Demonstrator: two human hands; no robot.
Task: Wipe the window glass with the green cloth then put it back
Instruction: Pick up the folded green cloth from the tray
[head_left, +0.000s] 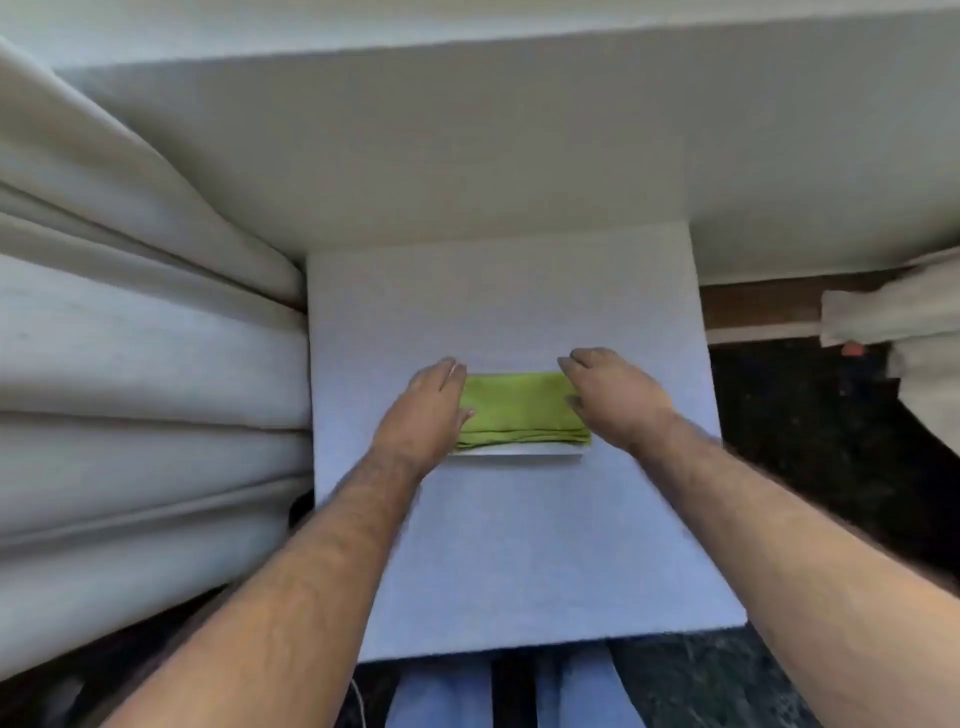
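I have both hands down at the green cloth (519, 408), which lies folded flat on a thin white tray or board (517, 457) near the middle of the pale worktop (519, 545). The cloth's long axis runs left to right across my view, so each short end points at one hand. My left hand (423, 415) sits at the left end, its fingers (452, 371) held together and laid along that edge, touching or just over it. My right hand (610, 397) covers the right end, fingers (582, 361) loosely curled; I cannot tell whether they are pinching the fabric or only resting on it. Both hands are about equally near, one per end. Whether I am picking it up or have just set it back, I cannot say from here. Folded curtains (145, 338) hang to my left; no window glass shows in this view.
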